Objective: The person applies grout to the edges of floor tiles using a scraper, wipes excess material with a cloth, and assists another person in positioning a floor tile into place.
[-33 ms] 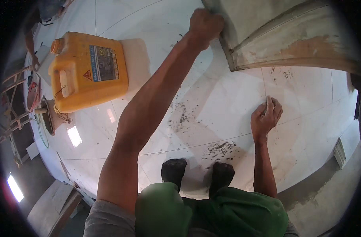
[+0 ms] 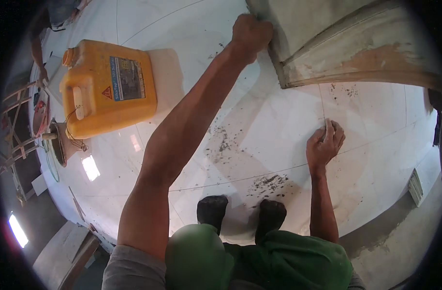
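Tiled floor [image 2: 274, 116] spreads beneath both your hands, with the yellow jerrycan [image 2: 97, 113] well apart at left. Brace your left hand [image 2: 252, 36], its grip closed fist-like beside the edge of the grey structure [image 2: 322, 29], contents, if any, hidden. Past the dark crumbs [image 2: 272, 182], rest your half-curled right hand [image 2: 326, 142] lightly by the thin joint line [image 2: 321, 101]; I cannot tell whether its grip holds anything.

The camera sits at the person's head and faces steeply down over a pale tiled floor [image 2: 264, 116], close enough that the green-clad knees [image 2: 197, 251] loom large at the bottom edge. Ground farther ahead lies toward the top, by the left hand [image 2: 252, 35]. The far left margin is dim, probably stretched by the fisheye.
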Motion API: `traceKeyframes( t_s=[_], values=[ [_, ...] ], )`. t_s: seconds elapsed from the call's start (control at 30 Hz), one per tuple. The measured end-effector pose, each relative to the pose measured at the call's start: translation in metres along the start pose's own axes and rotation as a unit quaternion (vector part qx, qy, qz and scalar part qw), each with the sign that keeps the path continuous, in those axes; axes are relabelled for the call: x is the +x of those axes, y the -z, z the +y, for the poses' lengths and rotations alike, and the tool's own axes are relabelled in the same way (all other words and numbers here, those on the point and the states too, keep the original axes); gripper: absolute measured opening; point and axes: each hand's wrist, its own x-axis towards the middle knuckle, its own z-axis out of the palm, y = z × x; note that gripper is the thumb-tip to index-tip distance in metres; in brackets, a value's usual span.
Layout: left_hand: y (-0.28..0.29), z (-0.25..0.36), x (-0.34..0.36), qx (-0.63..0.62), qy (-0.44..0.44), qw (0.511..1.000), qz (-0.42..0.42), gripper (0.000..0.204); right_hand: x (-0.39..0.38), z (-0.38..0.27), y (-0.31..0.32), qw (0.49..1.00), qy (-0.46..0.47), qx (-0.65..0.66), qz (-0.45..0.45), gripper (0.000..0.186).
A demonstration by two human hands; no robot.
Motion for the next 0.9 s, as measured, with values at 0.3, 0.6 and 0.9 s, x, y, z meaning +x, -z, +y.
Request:
traceKeyframes(
  t_s=[0.3,0.6,0.9],
  values=[
    [0.001,0.013,-0.013,0.125,0.036,0.989,-0.069,0.012,0.001,0.007,-0.001,1.0,0.019,-0.004,0.012,0.037],
    [-0.03,0.013,-0.027,-0.009,0.135,0.99,0.035,0.024,-0.001,0.002,-0.004,1.0,0.023,0.0,0.017,0.034],
    [-0.022,0.019,-0.046,0.019,0.067,0.997,-0.018,0.031,-0.001,0.003,-0.003,1.0,0.024,-0.01,0.015,0.035]
  ],
)
